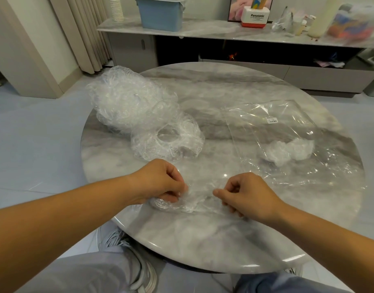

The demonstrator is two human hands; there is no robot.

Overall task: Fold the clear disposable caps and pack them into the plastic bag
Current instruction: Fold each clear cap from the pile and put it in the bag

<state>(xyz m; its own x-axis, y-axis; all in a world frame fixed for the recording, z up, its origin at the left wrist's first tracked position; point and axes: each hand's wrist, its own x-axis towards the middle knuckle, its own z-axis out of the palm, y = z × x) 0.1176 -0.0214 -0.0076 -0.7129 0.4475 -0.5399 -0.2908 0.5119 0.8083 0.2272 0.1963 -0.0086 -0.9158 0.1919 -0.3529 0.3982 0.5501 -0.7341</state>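
The scene is lit evenly and softly from overhead, and only faint shadows are cast. Small glare spots are seen on the marble table (203, 240) near centre and on the plastic bag (298, 132) at 3 o'clock. Straight lines are bent towards the edges, and the shelf clutter (348, 24) at 1 o'clock is blurred.

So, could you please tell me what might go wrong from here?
The cap pinched by the left hand and right hand is thin and crinkly; it may spring open once released. The plastic bag lies flat, so packing probably needs a hand freed. The pile of caps sits at the table rim and could slide off.
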